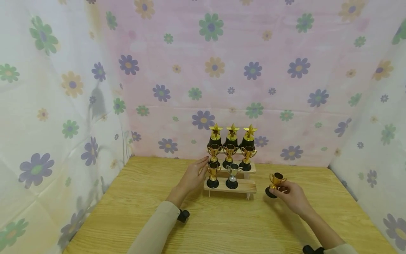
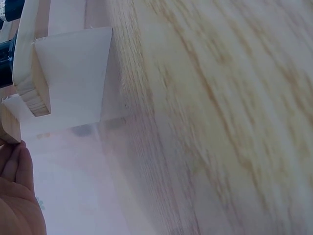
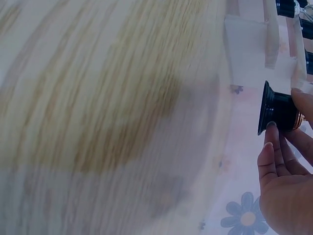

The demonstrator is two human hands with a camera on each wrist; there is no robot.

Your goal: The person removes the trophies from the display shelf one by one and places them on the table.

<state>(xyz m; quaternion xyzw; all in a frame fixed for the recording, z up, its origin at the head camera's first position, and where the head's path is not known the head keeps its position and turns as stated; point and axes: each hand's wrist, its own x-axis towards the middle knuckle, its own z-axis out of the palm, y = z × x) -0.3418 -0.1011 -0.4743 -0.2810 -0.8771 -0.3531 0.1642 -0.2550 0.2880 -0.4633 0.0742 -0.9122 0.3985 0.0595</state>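
My right hand pinches a small gold trophy cup by its lower part, slightly tilted, to the right of a tiered wooden stand. In the right wrist view, the cup's black base is held off the tabletop. With fingers extended, my left hand touches the left end of the stand's middle tier. On the lowest tier are a gold cup and a silver cup. Gold cups line the middle tier, and gold star trophies stand on top.
The stand rests on a wood-grain table, toward its back edge. A flower-printed cloth hangs behind and along both sides. White supports hold up the tiers.
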